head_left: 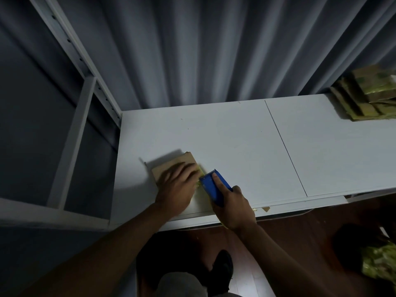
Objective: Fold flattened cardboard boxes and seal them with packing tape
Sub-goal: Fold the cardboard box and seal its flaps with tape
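The left hand [176,185] is pressing flat, fingers straight, on a small cardboard box [171,165] lying near the white table's [246,146] front left corner. The right hand [232,203] is gripping a blue tape dispenser [214,186], forefinger extended along it, its toothed end just beside the box. Flattened boxes [364,97] are lying stacked at the far right.

Box [171,166]: matt brown cardboard. Dispenser [216,187]: smooth blue plastic. Table [246,146]: smooth matt white. Curtain [214,50]: grey cloth, pleated. Frame [70,144]: painted white metal. Floor [289,232]: glossy dark wood.
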